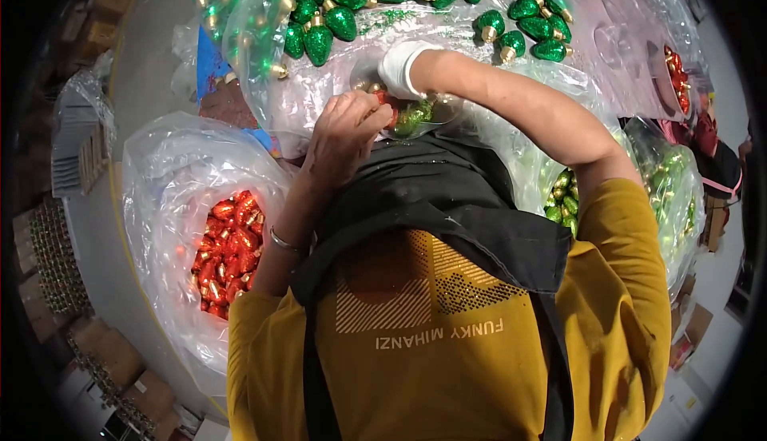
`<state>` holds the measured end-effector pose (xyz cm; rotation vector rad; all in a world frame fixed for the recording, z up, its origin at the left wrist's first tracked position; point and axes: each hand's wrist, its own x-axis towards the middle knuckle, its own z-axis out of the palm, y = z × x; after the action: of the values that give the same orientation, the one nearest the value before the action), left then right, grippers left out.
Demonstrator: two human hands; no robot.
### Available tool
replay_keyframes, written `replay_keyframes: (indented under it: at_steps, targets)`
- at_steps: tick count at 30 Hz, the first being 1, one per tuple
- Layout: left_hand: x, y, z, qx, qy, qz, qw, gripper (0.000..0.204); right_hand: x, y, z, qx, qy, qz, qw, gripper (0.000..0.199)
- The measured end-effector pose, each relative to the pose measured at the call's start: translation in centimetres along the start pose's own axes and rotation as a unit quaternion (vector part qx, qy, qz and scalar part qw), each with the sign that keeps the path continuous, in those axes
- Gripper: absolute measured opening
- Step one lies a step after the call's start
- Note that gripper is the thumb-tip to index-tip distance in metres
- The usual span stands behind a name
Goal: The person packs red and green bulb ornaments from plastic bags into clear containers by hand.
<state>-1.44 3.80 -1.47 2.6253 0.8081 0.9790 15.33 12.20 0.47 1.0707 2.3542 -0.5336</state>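
Close against my apron, a clear plastic container [447, 113] holds glittery light-bulb ornaments. One green bulb ornament [413, 118] lies in it beside a red bulb ornament [389, 109]. My left hand [345, 131] is bare, its fingers bent and closed on the red ornament at the container's left side. My right hand [403, 70] wears a white glove and reaches in over the container from the far side. Its fingers point down and are hidden behind the wrist and glove. Gold caps show just below the glove.
Beyond my hands, a pile of dark green bulb ornaments [343, 21] lies on a plastic-covered table [311, 93]. A plastic-lined bag [160, 193] at left holds red ornaments [232, 253]. Lighter green ones [563, 201] fill a bag at right. Cartons [112, 353] stand along the left side.
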Motion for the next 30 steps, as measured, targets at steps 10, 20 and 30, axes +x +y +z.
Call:
replay_keyframes:
  at_steps: [10, 20, 30]
  targets:
    - [-0.3, 0.6, 0.4, -0.015, -0.009, -0.016, 1.0, 0.02, 0.7, 1.5, 3.3, -0.021, 0.001, -0.032, 0.999, 0.026]
    - [-0.6, 0.7, 0.6, -0.028, -0.01, 0.038, 0.999, 0.034, -2.7, -0.1, -1.7, -0.071, 0.03, -0.059, 0.995, 0.025]
    - [-0.7, 0.5, 1.2, 0.007, -0.017, 0.024, 1.0, 0.035, -2.3, 1.3, 0.5, -0.023, 0.006, -0.096, 0.995, 0.017]
